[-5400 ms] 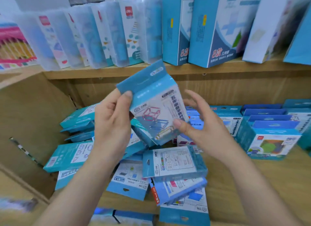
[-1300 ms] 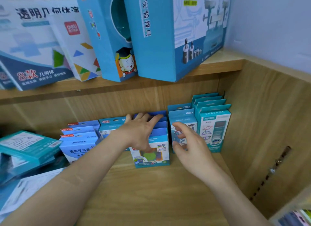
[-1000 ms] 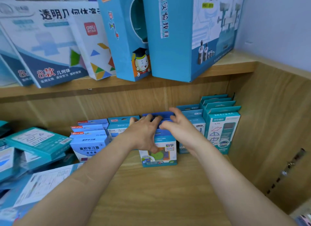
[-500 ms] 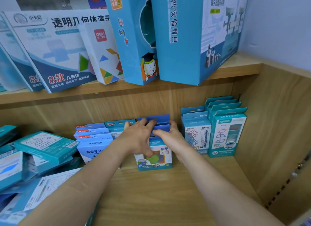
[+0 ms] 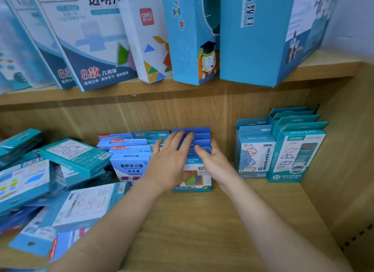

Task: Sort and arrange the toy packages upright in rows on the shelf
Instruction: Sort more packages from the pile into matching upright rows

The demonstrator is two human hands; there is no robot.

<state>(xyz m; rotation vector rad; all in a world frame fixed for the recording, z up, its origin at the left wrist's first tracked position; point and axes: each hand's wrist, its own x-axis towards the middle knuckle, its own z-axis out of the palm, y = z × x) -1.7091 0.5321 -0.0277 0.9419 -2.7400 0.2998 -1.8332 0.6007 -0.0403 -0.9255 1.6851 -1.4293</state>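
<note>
A row of dark blue toy packages stands upright at the back middle of the lower shelf. My left hand lies flat over the row's tops and left side, fingers spread. My right hand presses the row's right side, fingers together. Neither hand encloses a package. Left of them stand light blue packages in a row. Right of them are two upright rows, a cube-frame package row and a teal package row. A heap of flat-lying teal packages covers the left.
The upper shelf carries large blue and white boxes leaning left. A wooden side wall closes the shelf on the right. Bare wood lies in front of the upright rows.
Both hands have slid the dark blue row to the left, widening the gap to the cube-frame row. Earlier my left hand held a cube-frame package, which stands in that row now.
</note>
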